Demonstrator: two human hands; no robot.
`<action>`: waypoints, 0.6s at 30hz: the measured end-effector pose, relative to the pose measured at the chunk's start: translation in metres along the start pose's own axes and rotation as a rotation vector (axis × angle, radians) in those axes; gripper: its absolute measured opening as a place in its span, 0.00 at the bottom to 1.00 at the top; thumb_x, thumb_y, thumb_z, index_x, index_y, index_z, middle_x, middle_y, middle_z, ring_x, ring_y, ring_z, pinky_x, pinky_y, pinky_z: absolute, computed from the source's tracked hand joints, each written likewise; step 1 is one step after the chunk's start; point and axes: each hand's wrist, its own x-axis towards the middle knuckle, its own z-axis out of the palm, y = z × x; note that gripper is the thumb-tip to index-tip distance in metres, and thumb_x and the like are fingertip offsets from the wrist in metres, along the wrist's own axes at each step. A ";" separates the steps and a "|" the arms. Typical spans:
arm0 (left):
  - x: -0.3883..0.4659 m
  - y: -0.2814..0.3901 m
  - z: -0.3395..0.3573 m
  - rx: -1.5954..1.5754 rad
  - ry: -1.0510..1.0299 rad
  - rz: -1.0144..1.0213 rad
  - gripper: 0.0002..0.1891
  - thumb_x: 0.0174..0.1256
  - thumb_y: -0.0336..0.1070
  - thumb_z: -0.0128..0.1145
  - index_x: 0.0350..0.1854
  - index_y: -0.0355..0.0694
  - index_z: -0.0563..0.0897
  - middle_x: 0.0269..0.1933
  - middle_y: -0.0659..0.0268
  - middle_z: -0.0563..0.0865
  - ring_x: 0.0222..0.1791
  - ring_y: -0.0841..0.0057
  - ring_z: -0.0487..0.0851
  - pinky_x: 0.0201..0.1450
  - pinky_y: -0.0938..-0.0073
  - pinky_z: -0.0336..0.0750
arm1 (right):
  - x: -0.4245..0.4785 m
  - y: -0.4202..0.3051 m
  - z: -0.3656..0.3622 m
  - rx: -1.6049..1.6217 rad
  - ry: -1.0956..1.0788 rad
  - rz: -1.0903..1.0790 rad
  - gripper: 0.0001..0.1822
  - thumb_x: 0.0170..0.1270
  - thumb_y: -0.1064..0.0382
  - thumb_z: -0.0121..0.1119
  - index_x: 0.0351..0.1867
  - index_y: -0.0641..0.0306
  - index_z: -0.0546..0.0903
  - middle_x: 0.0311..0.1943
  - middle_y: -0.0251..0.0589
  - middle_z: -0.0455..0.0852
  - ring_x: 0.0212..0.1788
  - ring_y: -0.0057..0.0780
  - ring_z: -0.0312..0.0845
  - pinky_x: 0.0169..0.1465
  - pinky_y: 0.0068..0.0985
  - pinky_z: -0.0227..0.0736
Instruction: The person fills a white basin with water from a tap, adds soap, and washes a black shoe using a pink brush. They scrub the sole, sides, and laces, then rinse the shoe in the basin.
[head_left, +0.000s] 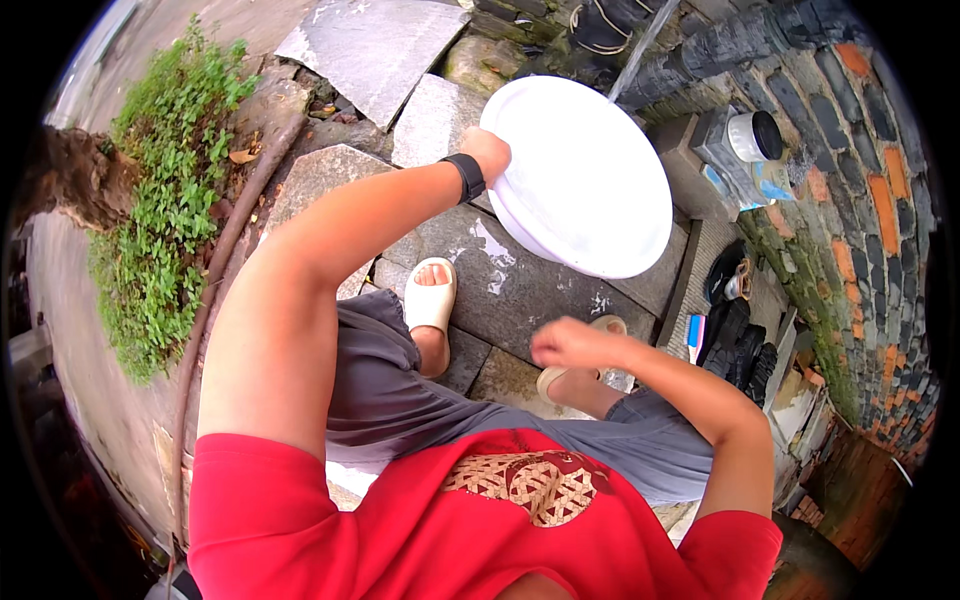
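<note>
A large white plastic basin (581, 180) is tilted in front of me over the wet stone paving. My left hand (487, 154) grips its left rim; a black band is around that wrist. Lower right of the basin, apart from it, my right hand (574, 343) hangs with fingers curled above my slippered foot. It is slightly blurred, and no object shows in it. Inside the basin the surface is too bright to make out any contents. Foamy white patches (495, 255) lie on the slabs below the basin.
A lidded tub (754, 136) stands on blocks by the brick wall (862, 187). Dark shoes (731, 337) and a blue-and-pink brush (696, 335) rest on a ledge at right. Green plants (169, 217) grow at left beside a brown pipe (225, 262).
</note>
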 end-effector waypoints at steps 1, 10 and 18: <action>0.001 0.000 -0.001 0.006 0.014 0.007 0.19 0.61 0.28 0.49 0.55 0.30 0.70 0.53 0.45 0.79 0.51 0.53 0.80 0.47 0.54 0.80 | 0.014 -0.009 -0.020 0.228 0.331 -0.141 0.10 0.57 0.63 0.54 0.32 0.67 0.82 0.25 0.45 0.83 0.27 0.33 0.78 0.34 0.30 0.72; 0.001 -0.018 0.000 -0.016 0.004 0.005 0.20 0.62 0.32 0.51 0.55 0.31 0.66 0.54 0.44 0.77 0.54 0.52 0.78 0.48 0.55 0.79 | 0.005 -0.015 -0.090 0.833 0.189 0.626 0.25 0.66 0.45 0.51 0.38 0.73 0.78 0.28 0.46 0.85 0.26 0.24 0.81 0.25 0.16 0.72; 0.018 -0.041 -0.002 0.109 0.072 -0.013 0.19 0.63 0.36 0.51 0.55 0.34 0.67 0.54 0.44 0.78 0.55 0.52 0.78 0.55 0.57 0.74 | -0.011 0.051 -0.015 1.763 0.743 0.194 0.25 0.68 0.53 0.46 0.55 0.76 0.66 0.50 0.58 0.77 0.38 0.30 0.79 0.35 0.23 0.76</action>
